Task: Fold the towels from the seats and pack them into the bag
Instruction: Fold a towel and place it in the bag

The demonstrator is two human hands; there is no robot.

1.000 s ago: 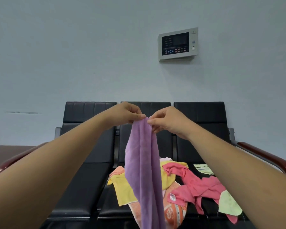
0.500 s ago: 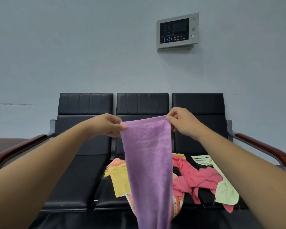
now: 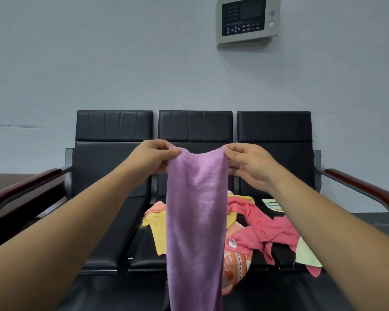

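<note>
Your left hand (image 3: 154,157) and right hand (image 3: 248,163) are pinching the purple towel (image 3: 195,221) by its top corners; its bottom hem is apparently hanging out of view.

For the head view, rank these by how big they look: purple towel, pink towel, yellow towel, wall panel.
1. purple towel: largest, though it is held nearest the camera.
2. pink towel: crumpled, clearly smaller.
3. wall panel and yellow towel: not ranked, since the purple towel hides part of the yellow one.

Arms outstretched; left hand (image 3: 154,157) and right hand (image 3: 248,163) pinching (level)
</note>
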